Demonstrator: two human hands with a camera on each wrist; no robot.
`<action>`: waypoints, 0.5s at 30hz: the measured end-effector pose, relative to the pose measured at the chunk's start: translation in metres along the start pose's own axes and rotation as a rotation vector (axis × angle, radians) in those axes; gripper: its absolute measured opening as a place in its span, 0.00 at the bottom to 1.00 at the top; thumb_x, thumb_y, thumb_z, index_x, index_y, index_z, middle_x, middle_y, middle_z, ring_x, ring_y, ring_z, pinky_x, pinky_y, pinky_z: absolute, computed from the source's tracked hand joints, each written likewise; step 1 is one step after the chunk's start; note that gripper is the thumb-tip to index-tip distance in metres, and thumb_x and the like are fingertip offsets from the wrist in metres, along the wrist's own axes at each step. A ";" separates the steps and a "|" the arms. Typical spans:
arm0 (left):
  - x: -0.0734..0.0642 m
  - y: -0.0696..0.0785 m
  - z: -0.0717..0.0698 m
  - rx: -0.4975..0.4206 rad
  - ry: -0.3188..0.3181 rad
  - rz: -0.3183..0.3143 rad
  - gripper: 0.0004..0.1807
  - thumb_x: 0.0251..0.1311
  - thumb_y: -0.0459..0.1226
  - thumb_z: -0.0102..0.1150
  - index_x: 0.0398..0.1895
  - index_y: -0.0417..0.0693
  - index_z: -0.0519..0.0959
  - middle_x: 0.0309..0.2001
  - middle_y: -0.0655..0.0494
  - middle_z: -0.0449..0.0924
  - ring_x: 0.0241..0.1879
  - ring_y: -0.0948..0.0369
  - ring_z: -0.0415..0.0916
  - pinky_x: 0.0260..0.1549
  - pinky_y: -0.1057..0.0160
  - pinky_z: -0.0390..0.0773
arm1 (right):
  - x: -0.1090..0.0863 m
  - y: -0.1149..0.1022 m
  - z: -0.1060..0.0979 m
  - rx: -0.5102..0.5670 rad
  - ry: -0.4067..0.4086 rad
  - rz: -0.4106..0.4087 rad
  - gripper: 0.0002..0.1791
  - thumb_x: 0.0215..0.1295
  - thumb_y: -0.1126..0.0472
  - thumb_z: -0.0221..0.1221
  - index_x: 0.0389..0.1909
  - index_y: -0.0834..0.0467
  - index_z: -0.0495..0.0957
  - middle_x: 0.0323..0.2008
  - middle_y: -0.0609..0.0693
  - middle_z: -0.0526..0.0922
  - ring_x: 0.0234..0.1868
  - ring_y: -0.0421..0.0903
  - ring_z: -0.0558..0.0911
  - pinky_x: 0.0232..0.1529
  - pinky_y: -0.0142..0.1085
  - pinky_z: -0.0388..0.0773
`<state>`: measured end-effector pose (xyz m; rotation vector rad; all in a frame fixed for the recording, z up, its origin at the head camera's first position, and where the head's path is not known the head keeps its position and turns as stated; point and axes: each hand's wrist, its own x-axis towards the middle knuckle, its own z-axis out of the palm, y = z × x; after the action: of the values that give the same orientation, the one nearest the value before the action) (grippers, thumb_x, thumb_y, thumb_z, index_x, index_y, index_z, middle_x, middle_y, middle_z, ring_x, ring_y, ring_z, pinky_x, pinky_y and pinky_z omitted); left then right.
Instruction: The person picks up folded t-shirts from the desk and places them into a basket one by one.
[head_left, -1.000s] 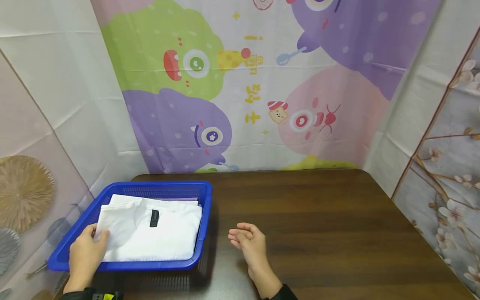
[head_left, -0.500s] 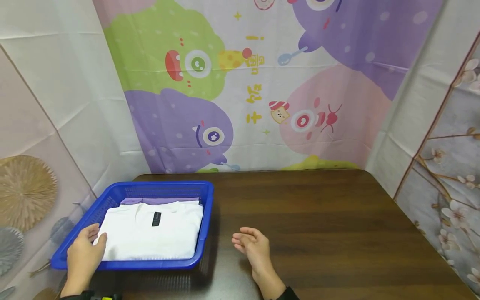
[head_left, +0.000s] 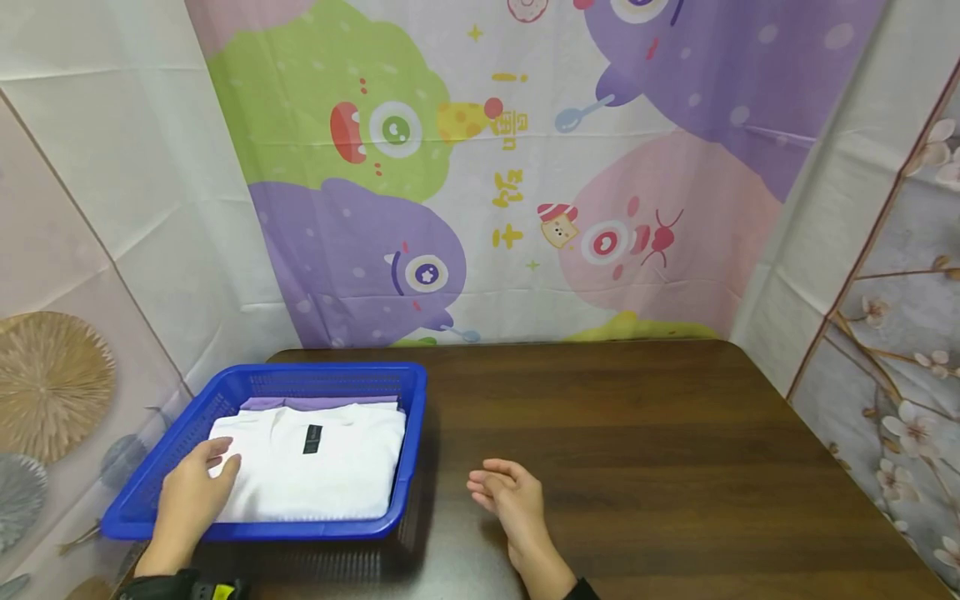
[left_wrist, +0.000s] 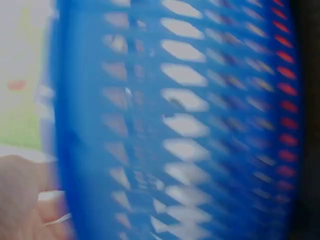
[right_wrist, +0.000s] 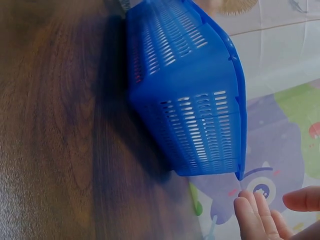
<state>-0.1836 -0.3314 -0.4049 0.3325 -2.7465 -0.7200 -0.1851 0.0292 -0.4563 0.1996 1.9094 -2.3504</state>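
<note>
A folded white shirt [head_left: 322, 475] with a black neck label lies in the blue plastic basket [head_left: 408, 450], on top of a folded purple cloth [head_left: 322, 402] that shows along the back. My left hand [head_left: 193, 492] is over the basket's left front part, its loosely bent fingers overlapping the shirt's left edge and pinching nothing. In the left wrist view the basket's slotted wall [left_wrist: 185, 100] fills most of the blurred picture. Right of the basket, my right hand [head_left: 513, 508] hovers with relaxed fingers and holds nothing; the right wrist view shows its fingers [right_wrist: 250, 215] apart from the basket.
The basket stands at the left of a dark brown wooden table [head_left: 637, 467]. A cartoon-printed curtain [head_left: 510, 183] hangs behind the table's far edge. Patterned cloth walls [head_left: 900, 333] close in the sides. A dark watch or band [head_left: 213, 590] sits at the left wrist.
The left hand has let go of the shirt's left edge, which now lies flat and exposes more purple cloth. That hand then moved right over the shirt. The right hand has hardly moved.
</note>
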 end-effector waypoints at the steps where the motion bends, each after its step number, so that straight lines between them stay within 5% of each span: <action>1: 0.003 0.008 -0.001 0.009 -0.035 0.055 0.21 0.64 0.35 0.52 0.55 0.27 0.71 0.54 0.25 0.74 0.53 0.33 0.74 0.50 0.37 0.71 | 0.000 0.000 -0.001 0.002 -0.002 -0.001 0.17 0.63 0.70 0.54 0.53 0.72 0.70 0.37 0.53 0.87 0.39 0.42 0.87 0.41 0.31 0.84; 6: 0.028 0.063 -0.006 0.032 -0.184 0.321 0.19 0.65 0.36 0.53 0.52 0.27 0.74 0.50 0.28 0.79 0.50 0.35 0.77 0.49 0.39 0.74 | -0.003 0.000 -0.002 0.020 -0.005 -0.002 0.16 0.64 0.70 0.53 0.52 0.71 0.71 0.38 0.53 0.87 0.39 0.42 0.87 0.42 0.31 0.83; 9: 0.053 0.089 0.002 0.106 -0.345 0.436 0.19 0.66 0.35 0.51 0.51 0.26 0.75 0.48 0.30 0.80 0.49 0.37 0.78 0.49 0.42 0.76 | -0.003 -0.002 -0.002 0.032 -0.002 0.003 0.15 0.65 0.69 0.53 0.51 0.70 0.71 0.37 0.52 0.87 0.39 0.41 0.87 0.42 0.30 0.83; 13: 0.108 0.078 0.050 0.238 -0.574 0.541 0.18 0.65 0.39 0.51 0.47 0.32 0.80 0.45 0.38 0.84 0.47 0.44 0.81 0.48 0.48 0.79 | -0.004 -0.003 -0.003 0.038 0.002 0.006 0.15 0.65 0.69 0.53 0.51 0.70 0.72 0.37 0.52 0.88 0.38 0.41 0.87 0.42 0.30 0.83; 15: 0.137 0.056 0.087 0.327 -0.628 0.690 0.20 0.68 0.46 0.47 0.39 0.41 0.84 0.39 0.47 0.87 0.41 0.53 0.83 0.42 0.56 0.80 | -0.004 -0.003 -0.005 0.035 0.002 0.007 0.15 0.65 0.69 0.53 0.51 0.70 0.72 0.37 0.52 0.88 0.38 0.40 0.87 0.42 0.30 0.83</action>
<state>-0.3485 -0.2855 -0.4206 -0.8940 -3.2099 -0.1955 -0.1817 0.0351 -0.4536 0.2108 1.8663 -2.3809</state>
